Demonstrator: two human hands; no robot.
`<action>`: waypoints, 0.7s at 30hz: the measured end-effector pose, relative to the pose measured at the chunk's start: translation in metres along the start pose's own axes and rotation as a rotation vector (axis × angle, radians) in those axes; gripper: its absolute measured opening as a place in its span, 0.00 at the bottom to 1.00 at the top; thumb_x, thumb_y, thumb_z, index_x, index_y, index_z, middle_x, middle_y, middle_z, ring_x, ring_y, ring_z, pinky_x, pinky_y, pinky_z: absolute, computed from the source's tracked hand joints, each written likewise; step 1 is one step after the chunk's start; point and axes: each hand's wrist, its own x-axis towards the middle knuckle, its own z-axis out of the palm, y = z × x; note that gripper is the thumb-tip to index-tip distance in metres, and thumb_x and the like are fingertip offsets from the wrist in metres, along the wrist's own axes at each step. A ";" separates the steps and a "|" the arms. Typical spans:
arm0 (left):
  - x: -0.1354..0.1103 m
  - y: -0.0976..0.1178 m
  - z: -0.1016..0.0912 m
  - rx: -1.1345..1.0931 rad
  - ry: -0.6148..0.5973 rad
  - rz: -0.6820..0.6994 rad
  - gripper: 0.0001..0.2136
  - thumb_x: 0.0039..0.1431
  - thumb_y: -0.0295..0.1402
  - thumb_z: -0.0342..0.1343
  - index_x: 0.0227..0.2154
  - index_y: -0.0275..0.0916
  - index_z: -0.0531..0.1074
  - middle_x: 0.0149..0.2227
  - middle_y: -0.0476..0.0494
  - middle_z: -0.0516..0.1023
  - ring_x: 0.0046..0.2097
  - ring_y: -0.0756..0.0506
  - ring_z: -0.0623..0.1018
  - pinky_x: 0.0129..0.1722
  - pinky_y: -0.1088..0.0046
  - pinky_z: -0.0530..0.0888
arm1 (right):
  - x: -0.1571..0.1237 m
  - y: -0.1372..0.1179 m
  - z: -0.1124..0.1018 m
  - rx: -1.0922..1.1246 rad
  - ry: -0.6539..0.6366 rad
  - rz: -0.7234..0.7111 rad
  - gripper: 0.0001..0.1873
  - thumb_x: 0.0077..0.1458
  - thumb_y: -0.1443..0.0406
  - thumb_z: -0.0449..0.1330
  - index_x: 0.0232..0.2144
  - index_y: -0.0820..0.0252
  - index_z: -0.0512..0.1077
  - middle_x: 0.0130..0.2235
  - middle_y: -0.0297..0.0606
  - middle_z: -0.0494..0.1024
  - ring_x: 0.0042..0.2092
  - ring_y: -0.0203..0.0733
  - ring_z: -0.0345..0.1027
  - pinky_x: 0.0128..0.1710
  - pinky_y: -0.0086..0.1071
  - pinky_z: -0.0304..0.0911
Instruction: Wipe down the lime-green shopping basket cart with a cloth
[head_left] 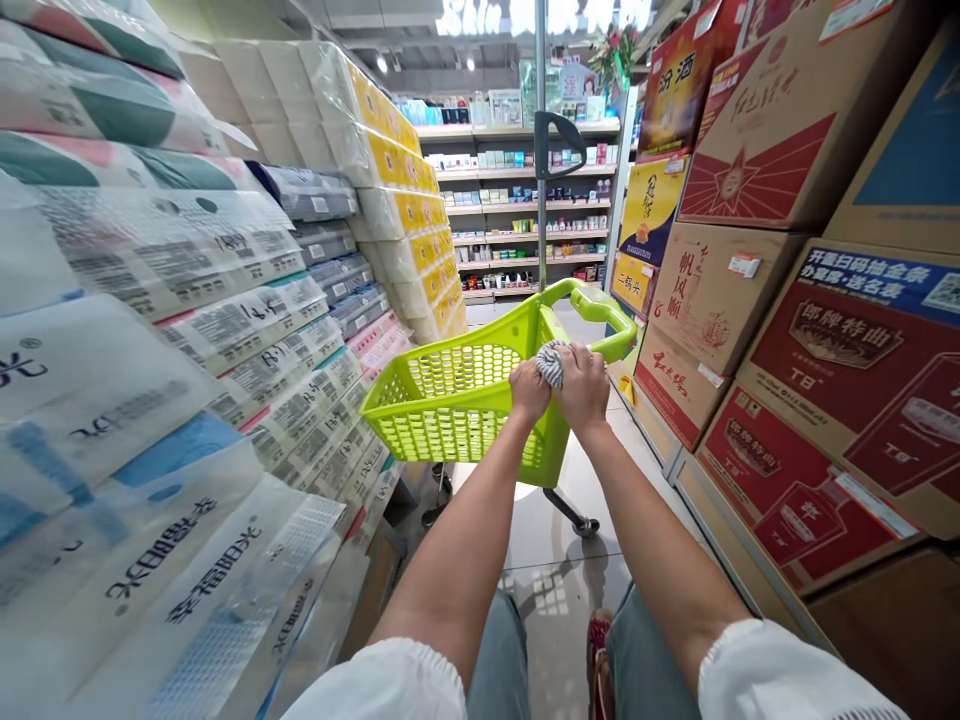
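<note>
A lime-green plastic shopping cart (pixel 450 400) stands in the aisle ahead of me, its basket empty as far as I can see. My left hand (pixel 529 390) is closed at the near rim of the basket. My right hand (pixel 583 385) is closed beside it, just under the cart's green handle (pixel 600 305). Between the two hands sits a bunched grey-and-white striped cloth (pixel 551 362), gripped by both and pressed against the rim. My arms reach forward in white sleeves.
Wrapped tissue packs (pixel 187 330) are stacked high on the left. Cardboard liquor boxes (pixel 825 380) line the right. A metal pole (pixel 541 150) rises behind the cart, with product shelves (pixel 517 200) at the aisle's end. The tiled floor (pixel 555 570) runs between.
</note>
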 end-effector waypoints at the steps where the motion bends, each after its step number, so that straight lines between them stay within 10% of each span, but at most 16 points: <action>1: -0.001 0.002 -0.001 -0.006 0.008 -0.007 0.13 0.66 0.37 0.43 0.34 0.43 0.73 0.40 0.45 0.79 0.44 0.44 0.74 0.44 0.69 0.65 | 0.001 0.006 -0.001 -0.008 0.006 0.001 0.21 0.58 0.64 0.51 0.54 0.52 0.67 0.56 0.44 0.68 0.48 0.51 0.59 0.43 0.41 0.62; 7: -0.004 0.010 -0.005 -0.049 0.044 -0.012 0.21 0.68 0.43 0.35 0.32 0.42 0.72 0.37 0.47 0.78 0.42 0.46 0.74 0.41 0.69 0.63 | 0.016 0.046 -0.024 -0.037 0.107 0.183 0.21 0.58 0.63 0.51 0.54 0.55 0.67 0.57 0.45 0.65 0.50 0.51 0.57 0.43 0.40 0.62; 16: -0.001 -0.002 0.003 -0.005 0.050 0.060 0.12 0.65 0.33 0.44 0.30 0.40 0.72 0.37 0.44 0.79 0.41 0.45 0.74 0.42 0.70 0.64 | 0.001 0.001 -0.008 0.037 -0.065 -0.025 0.19 0.58 0.63 0.52 0.51 0.52 0.70 0.54 0.41 0.69 0.46 0.50 0.59 0.43 0.39 0.63; 21: -0.004 0.001 -0.005 -0.046 0.065 0.032 0.18 0.68 0.40 0.39 0.31 0.41 0.72 0.36 0.46 0.78 0.40 0.46 0.74 0.41 0.71 0.64 | 0.010 0.023 -0.024 0.044 -0.013 0.059 0.19 0.57 0.63 0.53 0.50 0.52 0.70 0.54 0.41 0.69 0.47 0.51 0.58 0.41 0.41 0.62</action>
